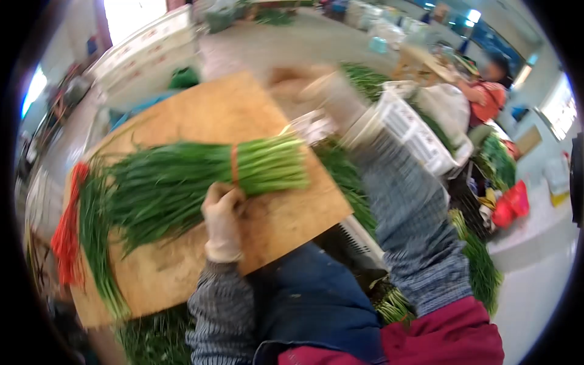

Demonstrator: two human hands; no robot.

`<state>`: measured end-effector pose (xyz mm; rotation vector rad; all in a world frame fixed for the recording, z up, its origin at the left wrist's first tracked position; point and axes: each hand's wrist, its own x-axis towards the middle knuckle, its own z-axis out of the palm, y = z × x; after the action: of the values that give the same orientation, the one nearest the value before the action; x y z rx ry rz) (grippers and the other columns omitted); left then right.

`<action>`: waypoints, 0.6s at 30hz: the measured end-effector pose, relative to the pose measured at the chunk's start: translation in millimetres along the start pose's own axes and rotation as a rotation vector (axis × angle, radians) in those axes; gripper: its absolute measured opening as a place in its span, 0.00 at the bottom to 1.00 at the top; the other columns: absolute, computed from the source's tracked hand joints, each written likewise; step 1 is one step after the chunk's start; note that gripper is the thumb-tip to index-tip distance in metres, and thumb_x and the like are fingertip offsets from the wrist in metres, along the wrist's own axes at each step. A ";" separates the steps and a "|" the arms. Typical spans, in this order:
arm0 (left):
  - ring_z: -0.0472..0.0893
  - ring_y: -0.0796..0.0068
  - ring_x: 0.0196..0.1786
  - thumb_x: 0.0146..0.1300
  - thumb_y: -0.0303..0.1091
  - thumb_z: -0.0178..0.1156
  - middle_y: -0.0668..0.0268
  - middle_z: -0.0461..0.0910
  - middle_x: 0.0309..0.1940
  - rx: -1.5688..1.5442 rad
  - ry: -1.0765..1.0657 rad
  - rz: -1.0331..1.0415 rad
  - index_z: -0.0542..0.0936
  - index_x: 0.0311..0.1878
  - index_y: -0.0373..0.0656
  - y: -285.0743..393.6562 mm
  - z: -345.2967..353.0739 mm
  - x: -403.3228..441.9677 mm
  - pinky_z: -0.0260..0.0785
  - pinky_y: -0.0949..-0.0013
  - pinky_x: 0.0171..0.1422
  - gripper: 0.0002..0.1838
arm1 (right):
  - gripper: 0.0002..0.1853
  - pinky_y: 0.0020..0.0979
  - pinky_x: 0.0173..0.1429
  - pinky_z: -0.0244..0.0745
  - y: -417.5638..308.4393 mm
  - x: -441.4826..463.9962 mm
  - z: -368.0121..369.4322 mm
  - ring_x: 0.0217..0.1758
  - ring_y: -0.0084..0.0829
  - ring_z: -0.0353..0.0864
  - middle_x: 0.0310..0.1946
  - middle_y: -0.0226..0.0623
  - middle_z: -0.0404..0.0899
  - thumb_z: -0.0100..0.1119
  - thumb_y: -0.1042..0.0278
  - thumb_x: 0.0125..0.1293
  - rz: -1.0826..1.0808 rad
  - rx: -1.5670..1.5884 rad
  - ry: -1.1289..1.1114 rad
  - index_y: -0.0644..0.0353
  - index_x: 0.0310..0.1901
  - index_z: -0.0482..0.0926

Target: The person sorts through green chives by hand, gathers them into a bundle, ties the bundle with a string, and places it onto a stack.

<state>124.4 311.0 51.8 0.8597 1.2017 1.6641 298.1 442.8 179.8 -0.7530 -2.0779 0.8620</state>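
A thick bundle of garlic chives [176, 176] lies across a wooden board [286, 222], its pale stalk ends pointing right. An orange-red band [235, 164] crosses the bundle near the stalks. My left hand [223, 210], in a pale glove, is closed against the bundle's near edge, right below the band. What its fingers pinch is hidden. My right hand [310, 88] is raised past the board's far right corner, smeared by motion, so its fingers cannot be made out.
Red ties [70, 228] hang over the board's left edge beside some loose chives [100, 243]. A white crate [413, 134] with greens stands to the right. More chives [480, 274] lie at lower right. A person in orange [490, 100] is at the back right.
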 end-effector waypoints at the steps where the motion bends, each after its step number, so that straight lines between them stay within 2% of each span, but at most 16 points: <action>1: 0.62 0.82 0.19 0.54 0.23 0.51 0.69 0.68 0.20 -0.019 0.005 -0.010 0.69 0.24 0.41 -4.3 1.6 0.3 0.56 0.78 0.24 0.05 | 0.14 0.32 0.40 0.75 0.0 2.9 -15.3 0.38 0.35 0.81 0.31 0.48 0.80 0.58 0.70 0.54 0.142 0.365 0.044 0.68 0.42 0.77; 3: 0.62 0.82 0.19 0.55 0.23 0.51 0.67 0.70 0.21 -0.069 -0.009 -0.034 0.69 0.25 0.40 -5.5 -1.6 -3.4 0.56 0.77 0.24 0.04 | 0.27 0.34 0.48 0.75 3.1 10.9 -0.1 0.42 0.39 0.80 0.43 0.50 0.79 0.62 0.65 0.52 0.488 -1.038 -0.391 0.69 0.53 0.70; 4: 0.62 0.82 0.19 0.55 0.23 0.51 0.67 0.71 0.21 -0.104 -0.027 -0.059 0.69 0.25 0.40 -6.3 -2.6 -3.6 0.56 0.77 0.23 0.04 | 0.35 0.36 0.53 0.73 3.6 6.2 5.8 0.48 0.43 0.78 0.49 0.53 0.75 0.64 0.59 0.50 0.386 -0.955 -0.259 0.69 0.58 0.66; 8: 0.62 0.83 0.18 0.56 0.23 0.51 0.66 0.72 0.22 -0.093 0.003 -0.121 0.69 0.27 0.39 5.6 -1.5 -3.7 0.57 0.78 0.23 0.04 | 0.40 0.37 0.57 0.69 -8.9 3.9 53.4 0.51 0.43 0.75 0.47 0.54 0.75 0.66 0.51 0.45 -0.111 -0.791 -0.357 0.71 0.56 0.66; 9: 0.61 0.83 0.18 0.56 0.24 0.50 0.67 0.71 0.22 -0.103 -0.010 -0.078 0.69 0.27 0.39 3.0 -2.6 -3.5 0.55 0.79 0.22 0.03 | 0.43 0.39 0.60 0.66 -21.4 -1.6 71.3 0.55 0.43 0.72 0.52 0.52 0.72 0.66 0.52 0.44 0.032 -0.949 -0.498 0.70 0.58 0.63; 10: 0.61 0.84 0.18 0.57 0.23 0.50 0.67 0.71 0.22 -0.101 -0.006 -0.079 0.69 0.28 0.39 2.6 -4.5 -2.1 0.55 0.79 0.22 0.03 | 0.47 0.41 0.64 0.62 -30.8 -5.9 86.4 0.63 0.47 0.64 0.60 0.56 0.64 0.68 0.58 0.43 0.119 -0.970 -0.630 0.71 0.63 0.55; 13: 0.59 0.85 0.19 0.57 0.24 0.48 0.69 0.70 0.22 -0.105 0.028 -0.117 0.69 0.28 0.40 3.4 -3.6 -3.8 0.52 0.80 0.22 0.03 | 0.42 0.49 0.69 0.49 5.4 -25.8 125.0 0.69 0.43 0.56 0.64 0.51 0.58 0.58 0.63 0.48 0.004 -1.098 -0.411 0.68 0.65 0.53; 16: 0.65 0.81 0.25 0.57 0.24 0.47 0.69 0.70 0.22 0.044 0.063 0.008 0.69 0.28 0.38 -13.5 -10.1 -1.5 0.61 0.75 0.29 0.04 | 0.41 0.50 0.69 0.49 24.9 -29.8 134.6 0.69 0.43 0.56 0.64 0.50 0.57 0.56 0.64 0.49 0.043 -1.100 -0.287 0.68 0.65 0.53; 17: 0.64 0.82 0.28 0.57 0.24 0.48 0.70 0.69 0.23 -0.008 0.089 -0.023 0.69 0.27 0.38 -13.5 -6.8 -7.8 0.60 0.76 0.33 0.04 | 0.39 0.50 0.67 0.52 28.1 -30.9 136.6 0.67 0.42 0.58 0.63 0.49 0.58 0.56 0.63 0.50 -0.002 -1.132 -0.246 0.68 0.64 0.54; 18: 0.63 0.83 0.25 0.58 0.23 0.47 0.70 0.68 0.22 0.006 0.108 -0.001 0.69 0.28 0.39 -17.3 -4.6 -12.8 0.57 0.77 0.28 0.04 | 0.39 0.51 0.67 0.52 31.8 -30.0 137.8 0.68 0.42 0.58 0.64 0.48 0.59 0.56 0.63 0.51 0.012 -1.130 -0.257 0.69 0.64 0.54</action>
<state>129.5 300.0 33.4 0.7817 1.2803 1.7256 210.4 395.0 75.3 -1.2450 -2.7400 -0.3454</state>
